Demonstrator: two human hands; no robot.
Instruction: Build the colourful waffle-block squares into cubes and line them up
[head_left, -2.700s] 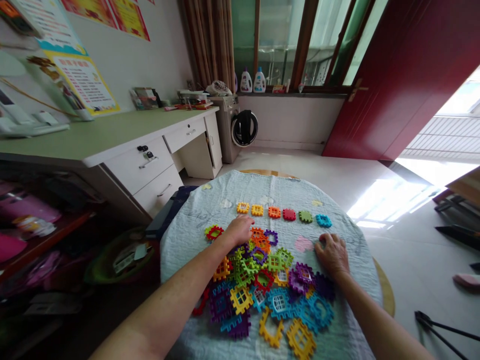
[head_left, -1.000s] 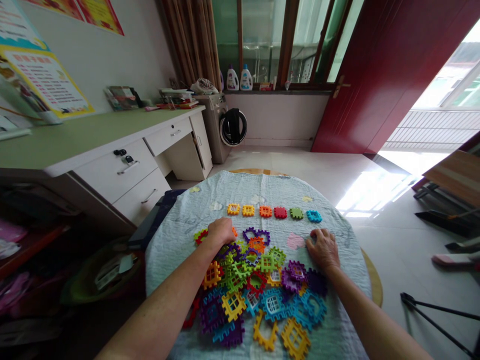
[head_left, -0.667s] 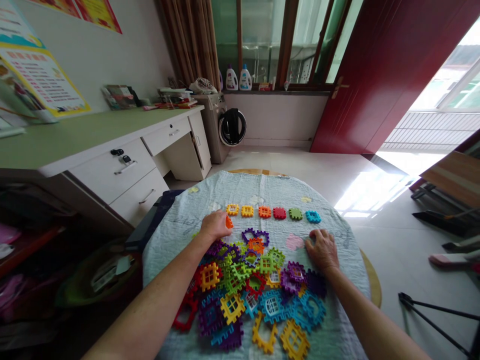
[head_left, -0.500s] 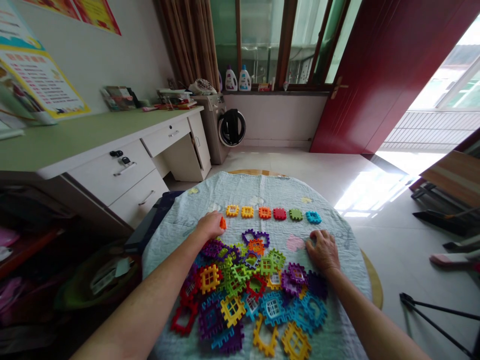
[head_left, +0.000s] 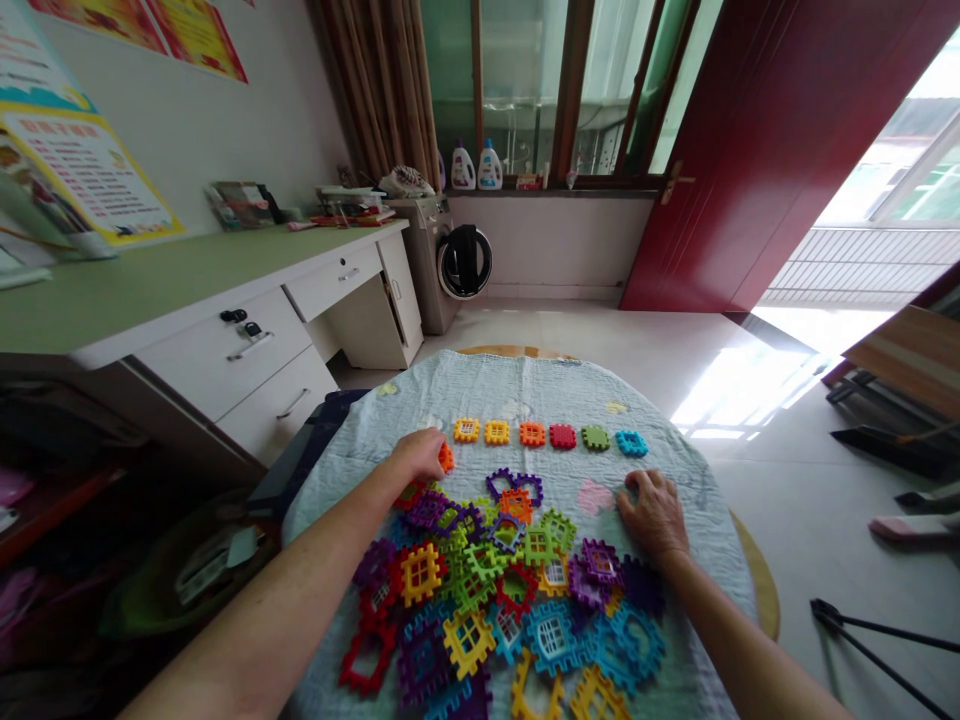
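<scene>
My left hand (head_left: 421, 455) is closed on an orange plastic building block (head_left: 446, 457), low over the cloth at the left end of a row of blocks. My fingers cover most of that block. In the row lie yellow blocks (head_left: 496, 432), an orange block (head_left: 532, 434), a red block (head_left: 562, 436), a green block (head_left: 595, 438) and a blue block (head_left: 631, 443), spaced apart. Nearer me spreads a pile of notched blocks (head_left: 472, 570) in mixed colours. My right hand (head_left: 654, 512) rests on the cloth right of the pile, fingers loosely bent and apart, with nothing visible in it.
A pale blue cloth (head_left: 525, 385) covers the round table. Left stands a green-topped desk (head_left: 187, 270) with white drawers. A washing machine (head_left: 442, 265) with its door ajar is beyond. A black stand leg (head_left: 885, 625) is on the floor at right.
The view has tilted slightly, so the table sits a little lower in the picture. My left hand still holds the orange block beside the row; my right hand stays at rest.
</scene>
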